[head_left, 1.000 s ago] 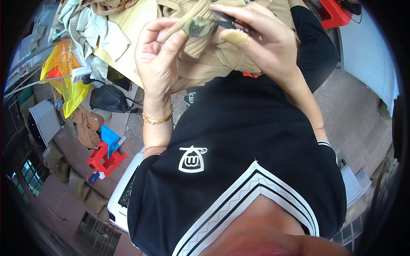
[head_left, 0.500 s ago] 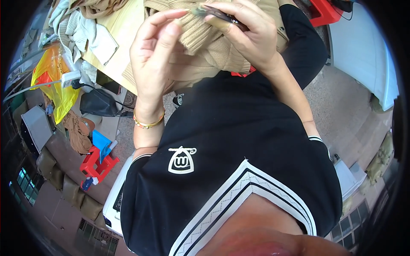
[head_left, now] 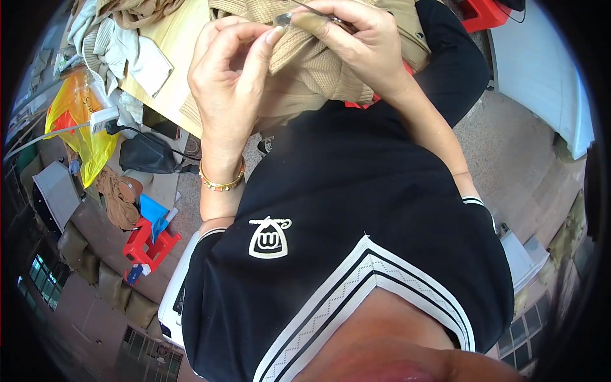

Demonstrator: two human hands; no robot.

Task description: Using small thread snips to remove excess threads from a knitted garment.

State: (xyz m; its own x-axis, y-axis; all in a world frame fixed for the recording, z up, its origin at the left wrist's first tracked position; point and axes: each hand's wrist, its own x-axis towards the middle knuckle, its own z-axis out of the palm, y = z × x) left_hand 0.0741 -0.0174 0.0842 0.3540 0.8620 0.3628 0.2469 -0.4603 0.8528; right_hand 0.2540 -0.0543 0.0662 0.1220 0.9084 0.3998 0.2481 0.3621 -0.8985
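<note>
Left hand (head_left: 232, 79) has thumb and index finger pinched together on the edge of a small, shiny greyish button (head_left: 284, 20), other fingers curled in loosely behind. Pretty blurry at the tips, so don't ask me for thread detail. Right hand (head_left: 368, 46) is closed around a slim dark tool (head_left: 344, 25), with its thin pointed end sticking out past the fingers, just above the button. Tan wrap (head_left: 310, 23) on that thumb too, right next to the button.

Beige ribbed knit (head_left: 318, 79) is bunched under and between both hands, spilling off the near side of the pale wood table (head_left: 173, 67). Off to the left of the left hand there's a pile of whitish knits (head_left: 118, 51), and lower on that side a yellow plastic bag (head_left: 95, 153). Gold-toned bracelet (head_left: 223, 186) sits just below the left hand, on the wrist.
</note>
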